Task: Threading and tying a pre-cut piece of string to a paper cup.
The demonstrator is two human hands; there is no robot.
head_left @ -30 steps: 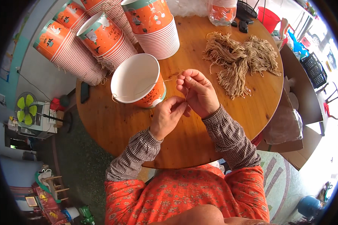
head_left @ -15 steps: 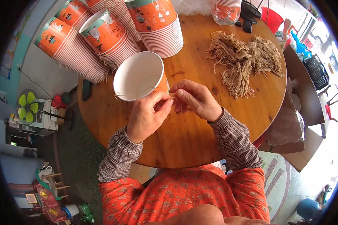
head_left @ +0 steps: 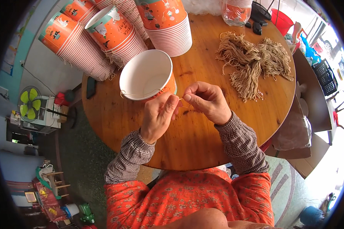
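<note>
A white-lined paper bucket (head_left: 146, 72) with an orange printed outside lies tilted on the table, its mouth toward me. A thin tan string (head_left: 141, 94) runs across its rim to my fingers. My left hand (head_left: 159, 114) is just in front of the bucket, thumb and forefinger pinching the string. To its right, my right hand (head_left: 207, 101) pinches the same string, thumb against forefinger. A short stretch of string shows between the two pinches, and a loose loop hangs below. My left hand hides part of the bucket's near side.
Stacked orange buckets (head_left: 168, 34) crowd the table's far left. A bundle of tan strings (head_left: 252, 63) lies at the right, small white beads (head_left: 259, 94) beside it. A dark phone (head_left: 91, 87) is near the left edge. Cardboard boxes (head_left: 313, 91) stand beyond the right edge.
My hands have drawn slightly apart, and the string now stretches between them. The left hand has turned, its thumb now on top. The whole view has shifted a little.
</note>
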